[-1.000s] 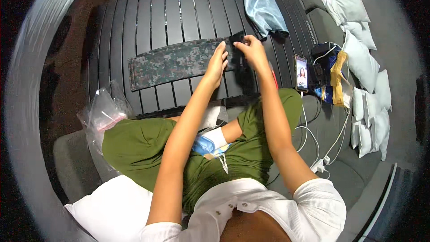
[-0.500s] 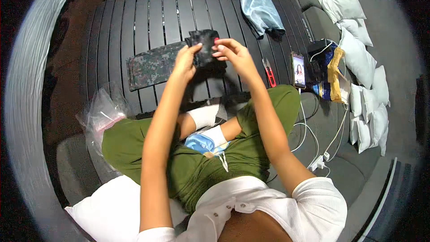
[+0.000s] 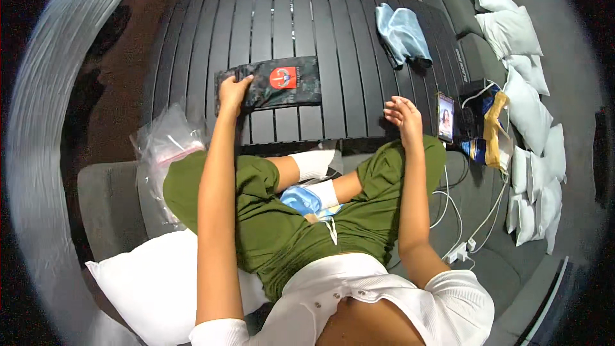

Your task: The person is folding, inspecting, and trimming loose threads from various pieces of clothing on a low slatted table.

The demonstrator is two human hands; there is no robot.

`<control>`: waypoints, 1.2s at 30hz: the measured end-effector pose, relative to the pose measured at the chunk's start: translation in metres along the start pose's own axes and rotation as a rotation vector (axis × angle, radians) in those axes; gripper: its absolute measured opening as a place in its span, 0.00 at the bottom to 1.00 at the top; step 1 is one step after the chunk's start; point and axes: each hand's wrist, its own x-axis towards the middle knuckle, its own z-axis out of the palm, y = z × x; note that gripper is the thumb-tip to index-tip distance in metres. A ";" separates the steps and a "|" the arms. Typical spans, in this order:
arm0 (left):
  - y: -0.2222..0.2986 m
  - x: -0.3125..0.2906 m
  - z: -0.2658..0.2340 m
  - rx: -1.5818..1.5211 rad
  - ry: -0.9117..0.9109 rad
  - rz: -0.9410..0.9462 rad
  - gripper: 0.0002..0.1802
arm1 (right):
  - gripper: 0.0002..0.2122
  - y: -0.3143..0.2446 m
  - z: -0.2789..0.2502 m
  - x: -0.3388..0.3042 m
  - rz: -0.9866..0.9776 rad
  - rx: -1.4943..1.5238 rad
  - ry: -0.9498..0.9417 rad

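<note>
A flat, dark camouflage fabric piece [image 3: 301,95] lies on the slatted black table, bearing a red emblem patch [image 3: 282,77]. My left hand [image 3: 232,95] grips its left end, thumb on top, with the other fingers partly hidden. Farther right, my right hand [image 3: 405,120] hovers low over the table near its front edge. Its fingers are slightly bent and apart, and nothing shows between them. The red-handled thread snips seen earlier around there are out of sight, perhaps under this hand.
A light-blue cloth item [image 3: 403,35] lies at the table's far right. A phone [image 3: 445,117] stands upright beside my right knee, with white cables [image 3: 442,208] below. Clear plastic bags [image 3: 170,144] rest by my left knee. White pillows [image 3: 510,31] line the right side.
The dark folded piece that both hands held raised now lies flat, its red patch showing. My left hand stays at its left end; my right hand moved right and nearer. The view shifted slightly.
</note>
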 end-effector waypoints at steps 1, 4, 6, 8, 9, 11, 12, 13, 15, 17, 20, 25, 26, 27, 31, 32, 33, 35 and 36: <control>-0.007 0.008 0.007 0.093 0.074 0.125 0.20 | 0.12 0.004 -0.006 0.001 0.011 -0.039 0.028; -0.023 0.024 -0.006 0.116 0.224 0.229 0.20 | 0.11 0.004 0.004 0.003 0.005 -0.041 0.006; -0.004 0.007 -0.006 0.118 0.015 0.143 0.21 | 0.11 0.008 -0.005 0.003 0.004 -0.070 0.046; -0.017 0.014 -0.021 0.127 0.024 0.156 0.23 | 0.11 0.011 0.000 0.007 0.008 -0.052 0.014; -0.024 0.016 -0.026 0.133 0.102 0.191 0.24 | 0.13 0.013 0.004 0.008 0.021 -0.080 -0.004; -0.027 0.020 -0.027 0.282 0.218 0.198 0.25 | 0.12 0.017 0.008 0.009 0.026 -0.084 -0.024; -0.025 0.023 -0.028 0.263 0.158 0.143 0.27 | 0.12 0.019 0.005 0.010 0.025 -0.083 -0.015; -0.024 0.024 -0.024 0.264 0.151 0.147 0.27 | 0.12 0.020 0.002 0.011 0.033 -0.086 -0.033; -0.026 0.027 -0.027 0.231 0.227 0.218 0.27 | 0.11 0.024 0.001 0.011 0.044 -0.084 -0.056; -0.031 0.031 -0.033 0.253 0.209 0.208 0.27 | 0.11 0.027 0.000 0.012 0.040 -0.122 -0.058; -0.035 0.032 -0.033 0.286 0.170 0.186 0.27 | 0.11 0.031 0.001 0.015 0.023 -0.173 -0.120; -0.037 0.027 -0.035 0.051 0.161 0.138 0.24 | 0.10 0.028 0.012 0.008 0.007 -0.253 -0.137; -0.036 0.028 -0.035 0.051 0.159 0.138 0.24 | 0.10 0.028 0.011 0.008 0.006 -0.273 -0.134; -0.036 0.028 -0.036 0.003 0.114 0.082 0.24 | 0.11 0.028 0.011 0.008 0.006 -0.294 -0.131; -0.028 0.022 -0.030 -0.145 0.042 -0.009 0.23 | 0.12 0.028 0.005 0.007 0.005 -0.343 -0.153; -0.029 0.022 -0.033 -0.143 0.047 -0.009 0.23 | 0.12 0.027 0.007 0.007 0.003 -0.350 -0.162; -0.029 0.024 -0.037 -0.105 0.035 0.013 0.23 | 0.12 0.027 0.008 0.007 0.001 -0.357 -0.170; -0.030 0.024 -0.039 -0.067 0.024 0.034 0.22 | 0.12 0.026 0.010 0.005 -0.002 -0.347 -0.153; -0.030 0.024 -0.038 -0.025 0.061 0.092 0.22 | 0.12 0.026 0.011 0.005 -0.005 -0.338 -0.132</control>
